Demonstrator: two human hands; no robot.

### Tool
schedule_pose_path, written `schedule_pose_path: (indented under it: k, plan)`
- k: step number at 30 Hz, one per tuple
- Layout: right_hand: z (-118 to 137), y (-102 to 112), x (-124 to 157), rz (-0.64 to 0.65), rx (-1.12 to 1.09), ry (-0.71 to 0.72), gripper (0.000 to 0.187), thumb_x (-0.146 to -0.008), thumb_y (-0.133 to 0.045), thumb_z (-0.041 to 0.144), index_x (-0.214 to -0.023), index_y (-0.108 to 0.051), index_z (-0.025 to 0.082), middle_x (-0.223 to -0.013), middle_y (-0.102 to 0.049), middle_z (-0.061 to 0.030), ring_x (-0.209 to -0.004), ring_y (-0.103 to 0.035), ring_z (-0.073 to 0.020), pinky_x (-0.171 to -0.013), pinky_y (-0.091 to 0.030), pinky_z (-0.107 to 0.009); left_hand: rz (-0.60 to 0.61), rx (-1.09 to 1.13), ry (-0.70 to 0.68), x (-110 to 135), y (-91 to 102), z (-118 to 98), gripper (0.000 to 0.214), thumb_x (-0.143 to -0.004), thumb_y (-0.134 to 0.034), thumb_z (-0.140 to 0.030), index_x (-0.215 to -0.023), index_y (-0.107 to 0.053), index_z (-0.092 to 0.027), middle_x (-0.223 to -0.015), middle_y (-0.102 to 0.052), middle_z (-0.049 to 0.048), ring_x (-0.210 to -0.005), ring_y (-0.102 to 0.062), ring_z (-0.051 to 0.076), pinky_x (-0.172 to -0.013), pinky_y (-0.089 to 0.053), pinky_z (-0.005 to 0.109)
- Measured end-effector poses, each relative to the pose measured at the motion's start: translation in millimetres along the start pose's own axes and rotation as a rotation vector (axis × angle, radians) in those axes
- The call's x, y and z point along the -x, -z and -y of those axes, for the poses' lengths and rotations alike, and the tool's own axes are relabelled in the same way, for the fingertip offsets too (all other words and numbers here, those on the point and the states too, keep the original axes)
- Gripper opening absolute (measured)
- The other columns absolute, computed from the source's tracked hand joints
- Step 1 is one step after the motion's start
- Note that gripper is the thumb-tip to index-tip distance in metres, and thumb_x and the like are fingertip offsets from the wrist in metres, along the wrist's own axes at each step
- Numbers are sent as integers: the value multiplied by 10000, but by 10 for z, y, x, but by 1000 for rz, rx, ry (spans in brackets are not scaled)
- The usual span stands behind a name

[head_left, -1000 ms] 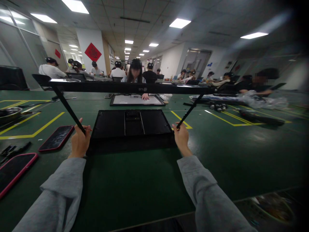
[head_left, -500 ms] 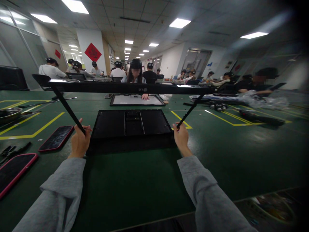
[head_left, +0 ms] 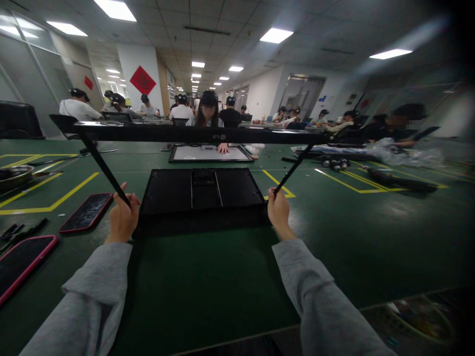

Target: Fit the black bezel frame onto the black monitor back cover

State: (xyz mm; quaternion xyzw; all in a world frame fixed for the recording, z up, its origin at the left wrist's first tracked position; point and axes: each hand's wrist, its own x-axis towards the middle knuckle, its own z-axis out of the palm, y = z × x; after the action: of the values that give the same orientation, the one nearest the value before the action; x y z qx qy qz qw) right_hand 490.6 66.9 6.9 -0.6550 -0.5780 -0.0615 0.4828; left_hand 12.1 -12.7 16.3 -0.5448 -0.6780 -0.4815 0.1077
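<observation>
**Both hands hold a black bezel frame raised over a monitor shell**

The left hand (head_left: 122,220), in the lower left of centre, is closed around the lower end of the left side rail of a thin black bezel frame (head_left: 196,134). The right hand (head_left: 279,212), lower right of centre, is clamped on the lower end of the right side rail. Grey sleeves run from both hands to the bottom edge of the picture.

The frame is clear of the table, and its long bar lies level across the middle of the picture. Its two side rails slant down and inward to the hands.

Beneath the frame, between the two hands, a black monitor shell (head_left: 202,190) lies flat on the green table (head_left: 208,277).

At lower left two phones lie face up, a smaller one (head_left: 87,211) near the left hand and a pink-edged one (head_left: 22,259) at the picture's edge. Yellow lines (head_left: 55,201) mark the tabletop, and a metal bowl (head_left: 15,174) sits at the far left.

Beyond the shell, a co-worker's hand (head_left: 223,148) rests on the far edge of a white panel (head_left: 210,153).
</observation>
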Motion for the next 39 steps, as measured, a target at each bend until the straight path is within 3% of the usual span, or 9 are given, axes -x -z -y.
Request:
schedule_pose_path:
  k: [3, 8, 14, 17, 25, 31, 34, 39]
  plan:
    - [7, 27, -8, -29, 17, 21, 517, -961, -245, 544, -1101, -577, 174, -961, -648, -112, -863, -574, -236, -754, -397, -334, -35, -72, -34, -12, 7, -15, 534, -953, -326, -389, -1422, -292, -137, -818, -672, 51, -707, -643, 203, -668, -442, 304]
    - [-6, 48, -4, 5, 103, 21, 501, -955, -271, 545, -1075, -593, 180, -872, -629, -91, -807, -557, -224, -714, -373, -312, -19, -171, 45, -80, -19, 23, 506, -923, -360, -453, -1319, -482, -163, -849, -682, 97, -738, -646, 245, -693, -456, 343]
    - [-70, -16, 12, 210, 285, -46, 452, -943, -347, 492, -1020, -661, 175, -825, -650, -118, -784, -593, -246, -680, -377, -321, 208, -207, 130, -114, -121, 217, 466, -836, -485, -512, -1097, -677, -177, -931, -706, 115, -838, -646, 256, -752, -468, 345]
    - [-88, -34, 18, 266, 314, -78, 427, -932, -384, 475, -1033, -680, 185, -851, -673, -128, -793, -619, -256, -668, -395, -325, 277, -201, 187, -98, -155, 275, 487, -805, -525, -506, -1112, -691, -166, -933, -714, 123, -838, -650, 268, -742, -473, 355]
    - [-119, -37, 25, 263, 323, -121, 413, -903, -447, 492, -1084, -687, 209, -880, -689, -126, -827, -640, -262, -695, -434, -341, 312, -51, 249, -118, -167, 291, 528, -744, -607, -464, -1189, -670, -187, -856, -712, 84, -785, -653, 231, -705, -485, 325]
    - [-98, -23, 39, 270, 334, -126, 425, -912, -435, 505, -1104, -672, 208, -890, -672, -125, -827, -628, -252, -720, -434, -348, 261, -147, 140, -110, -192, 347, 559, -754, -590, -480, -1193, -665, -142, -966, -671, 122, -794, -624, 218, -768, -488, 347]
    - [-113, -13, 51, 265, 380, -70, 400, -915, -445, 485, -1082, -675, 203, -883, -666, -127, -842, -614, -256, -725, -432, -351, 293, -174, 128, -110, -204, 370, 598, -765, -567, -537, -1194, -662, -131, -950, -673, 130, -804, -625, 235, -781, -488, 369]
    - [-185, -31, 73, 241, 423, 70, 371, -916, -469, 448, -1072, -667, 176, -999, -650, -165, -947, -586, -279, -780, -426, -366, 327, -75, 219, -127, -210, 382, 566, -810, -505, -565, -1159, -686, -159, -909, -716, 117, -851, -658, 257, -783, -493, 365]
